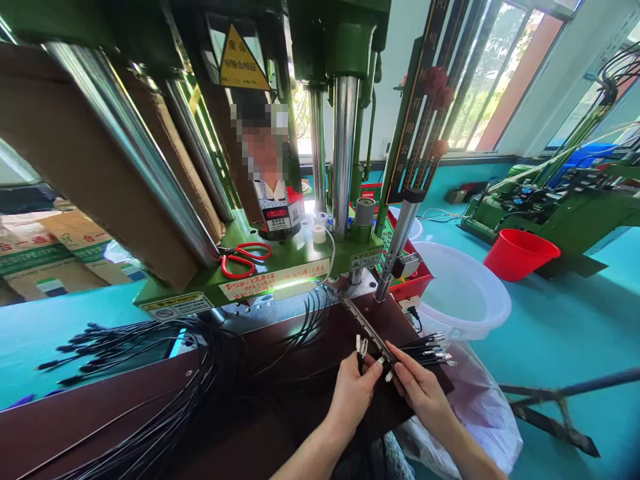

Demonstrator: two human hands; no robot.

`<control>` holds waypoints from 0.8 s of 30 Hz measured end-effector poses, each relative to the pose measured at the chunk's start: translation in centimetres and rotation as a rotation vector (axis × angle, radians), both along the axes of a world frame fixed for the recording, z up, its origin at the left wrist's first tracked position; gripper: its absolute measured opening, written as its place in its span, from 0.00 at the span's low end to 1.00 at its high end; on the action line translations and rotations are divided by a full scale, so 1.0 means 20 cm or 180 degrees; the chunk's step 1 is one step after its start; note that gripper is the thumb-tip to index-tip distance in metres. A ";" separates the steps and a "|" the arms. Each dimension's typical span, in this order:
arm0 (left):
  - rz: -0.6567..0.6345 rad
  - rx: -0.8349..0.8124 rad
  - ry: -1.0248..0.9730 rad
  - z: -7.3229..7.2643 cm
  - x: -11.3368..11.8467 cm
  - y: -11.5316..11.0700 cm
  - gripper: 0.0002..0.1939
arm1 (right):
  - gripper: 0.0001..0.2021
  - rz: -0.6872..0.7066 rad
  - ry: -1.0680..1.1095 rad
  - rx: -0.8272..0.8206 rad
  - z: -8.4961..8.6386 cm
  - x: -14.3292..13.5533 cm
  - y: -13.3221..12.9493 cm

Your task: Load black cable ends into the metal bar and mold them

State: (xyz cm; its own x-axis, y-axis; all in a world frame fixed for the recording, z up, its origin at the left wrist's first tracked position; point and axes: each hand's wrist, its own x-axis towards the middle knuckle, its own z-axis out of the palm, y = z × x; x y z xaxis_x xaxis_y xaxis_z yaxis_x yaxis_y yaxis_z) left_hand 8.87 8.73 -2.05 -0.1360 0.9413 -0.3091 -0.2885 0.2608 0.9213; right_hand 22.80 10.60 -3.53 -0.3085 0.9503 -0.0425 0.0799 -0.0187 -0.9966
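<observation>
— What are the person's hands doing?

— The left hand [353,390] pinches a black cable [361,352] with a shiny metal end, grip pressed together on it. The right hand [420,390] rests its fingers on a long metal bar [367,327], beside a row of cable ends [433,350] already sitting in it. Whether that grip pinches anything, one cannot tell.

— Where is all this?

— On the dark brown counter [100,407], in front of a big green machine [280,267]. A thick bundle of black cables [165,360] lies to the left. Red scissors [245,259] rest on the machine. A white tub [463,293] and a red bucket [520,252] stand on the floor at the right.
</observation>
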 end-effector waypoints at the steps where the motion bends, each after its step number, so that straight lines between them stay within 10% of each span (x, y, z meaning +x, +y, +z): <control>1: 0.0076 0.0103 0.0038 0.00 -0.01 0.00 0.18 | 0.25 -0.0067 0.0112 -0.0148 0.00 0.00 0.00; 7: 0.0792 0.0047 -0.0546 0.04 -0.08 0.02 0.20 | 0.21 -0.0514 0.0681 -0.0855 0.05 -0.01 0.01; 16: -0.0006 0.0054 0.0110 -0.03 -0.04 0.05 0.18 | 0.20 -0.0299 0.0573 -0.0820 0.08 0.00 0.00; 24: -0.0356 -0.0338 0.0028 0.06 -0.07 0.04 0.15 | 0.25 0.0024 0.0284 -0.0492 0.01 0.04 0.01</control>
